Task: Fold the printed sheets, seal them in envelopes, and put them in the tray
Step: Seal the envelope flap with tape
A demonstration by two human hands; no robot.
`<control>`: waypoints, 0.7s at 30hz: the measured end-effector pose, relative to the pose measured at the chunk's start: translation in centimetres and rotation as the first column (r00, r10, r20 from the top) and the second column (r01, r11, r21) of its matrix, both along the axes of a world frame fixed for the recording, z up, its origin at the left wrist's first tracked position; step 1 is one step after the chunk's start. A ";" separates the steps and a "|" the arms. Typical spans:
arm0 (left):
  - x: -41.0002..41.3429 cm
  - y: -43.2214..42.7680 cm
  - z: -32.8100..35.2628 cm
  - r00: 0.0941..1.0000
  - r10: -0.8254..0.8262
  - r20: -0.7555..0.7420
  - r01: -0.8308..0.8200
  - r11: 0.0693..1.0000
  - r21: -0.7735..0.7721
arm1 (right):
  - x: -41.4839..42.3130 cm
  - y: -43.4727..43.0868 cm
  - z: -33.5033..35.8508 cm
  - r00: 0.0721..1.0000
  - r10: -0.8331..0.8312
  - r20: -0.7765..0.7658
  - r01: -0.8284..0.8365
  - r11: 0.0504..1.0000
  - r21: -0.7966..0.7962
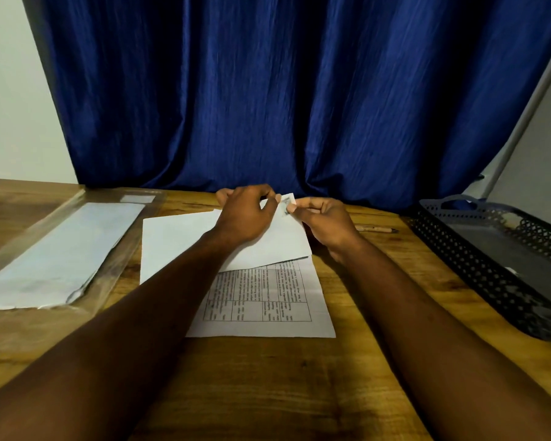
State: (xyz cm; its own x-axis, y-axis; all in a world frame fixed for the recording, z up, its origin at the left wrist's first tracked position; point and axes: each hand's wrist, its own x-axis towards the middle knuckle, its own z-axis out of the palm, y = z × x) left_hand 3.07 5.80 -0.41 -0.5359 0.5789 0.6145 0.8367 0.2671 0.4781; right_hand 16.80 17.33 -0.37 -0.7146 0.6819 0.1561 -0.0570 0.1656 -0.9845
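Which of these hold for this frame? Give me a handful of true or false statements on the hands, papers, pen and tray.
1. Both hands pinch a small stamp-like slip above the white envelope. True.
2. The printed sheet lies partly under the envelope. True.
3. The black mesh tray stands on the person's left. False: it stands on the right.
4. The pen is held in the right hand. False: it lies on the wooden table, beside that hand.
5. A clear sleeve of envelopes lies to the left of the left hand. True.
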 end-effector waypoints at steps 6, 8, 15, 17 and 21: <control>0.5 0.0 0.1 0.997 0.004 -0.082 -0.006 1.000 -0.022 | 0.0 0.1 -0.1 0.995 0.096 0.035 -0.095 0.995 -0.044; 0.5 0.0 0.1 0.996 -0.011 -0.091 0.008 0.999 -0.031 | 0.2 -0.1 0.0 0.993 0.116 0.028 -0.115 0.992 -0.043; 0.7 -0.2 0.0 0.997 -0.050 -0.067 0.049 0.999 -0.009 | 0.5 -0.6 0.0 0.992 0.113 0.053 -0.112 0.993 -0.035; 0.7 -0.1 -0.1 0.996 -0.083 -0.042 0.083 0.997 0.000 | 0.8 -0.4 0.1 0.991 0.125 0.050 -0.126 0.992 0.010; 1.0 -0.1 -0.1 0.996 -0.083 -0.010 0.083 0.997 0.002 | 1.0 -0.4 0.2 0.992 0.098 0.082 -0.105 0.991 0.085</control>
